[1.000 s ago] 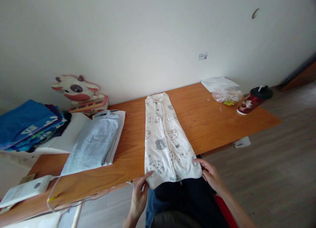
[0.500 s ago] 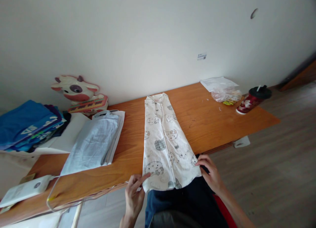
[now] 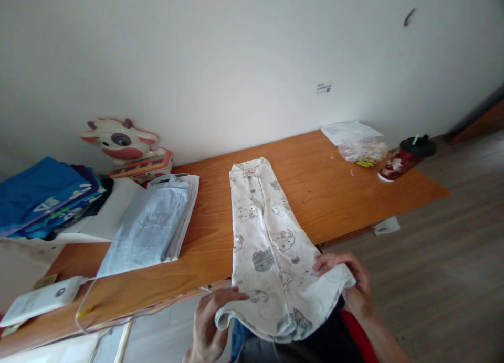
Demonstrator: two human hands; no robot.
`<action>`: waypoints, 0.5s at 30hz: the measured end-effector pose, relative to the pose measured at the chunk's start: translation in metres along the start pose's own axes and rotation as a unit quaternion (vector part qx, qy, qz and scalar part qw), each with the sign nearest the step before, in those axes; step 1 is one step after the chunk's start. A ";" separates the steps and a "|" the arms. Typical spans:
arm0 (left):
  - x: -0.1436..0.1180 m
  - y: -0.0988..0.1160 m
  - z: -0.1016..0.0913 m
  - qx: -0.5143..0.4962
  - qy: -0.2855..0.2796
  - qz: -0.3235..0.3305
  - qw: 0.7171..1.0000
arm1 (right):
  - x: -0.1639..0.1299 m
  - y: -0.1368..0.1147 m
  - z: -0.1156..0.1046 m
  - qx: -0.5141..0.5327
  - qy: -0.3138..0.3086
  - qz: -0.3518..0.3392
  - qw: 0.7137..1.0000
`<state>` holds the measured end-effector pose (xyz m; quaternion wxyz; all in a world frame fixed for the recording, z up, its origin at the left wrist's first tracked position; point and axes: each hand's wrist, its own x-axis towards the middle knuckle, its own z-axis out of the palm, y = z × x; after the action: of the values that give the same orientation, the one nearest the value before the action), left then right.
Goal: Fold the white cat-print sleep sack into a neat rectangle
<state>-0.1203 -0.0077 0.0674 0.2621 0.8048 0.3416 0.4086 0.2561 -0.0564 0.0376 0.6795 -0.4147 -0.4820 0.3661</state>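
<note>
Mid-fold: left hand point(image 3: 207, 326) and right hand point(image 3: 354, 284) each pinched a bottom corner of the printed baby garment point(image 3: 268, 237), hem lifted off the table point(image 3: 334, 190); next needed an even carry toward the collar

Single head-worn view, looking forward and down from above the left hand point(image 3: 208, 323) and right hand point(image 3: 352, 284); hands close at bottom edge, wall beyond them

The left hand point(image 3: 208, 326) runs off the bottom edge; the wall sticker point(image 3: 323, 88) is too small to read.
</note>
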 end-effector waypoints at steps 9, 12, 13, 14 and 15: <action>0.045 -0.001 -0.018 -0.150 0.122 -0.179 0.965 | 0.079 -0.045 0.021 0.108 -0.020 0.046 0.993; 0.118 -0.032 -0.017 -0.240 0.209 -0.215 0.923 | 0.153 -0.021 0.037 0.103 0.011 0.052 0.993; 0.146 -0.045 -0.016 -0.261 0.236 -0.211 0.912 | 0.180 -0.008 0.043 0.088 0.045 0.046 0.994; 0.174 -0.060 -0.015 -0.292 0.243 -0.215 0.900 | 0.207 0.008 0.049 0.071 0.069 0.046 0.994; 0.199 -0.076 -0.013 -0.327 0.237 -0.227 0.886 | 0.233 0.025 0.054 0.056 0.077 0.052 0.994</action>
<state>-0.0704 0.1943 0.1159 0.5069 0.4531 0.4143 0.6050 0.2642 0.1735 0.1071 0.7171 -0.4271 -0.3846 0.3944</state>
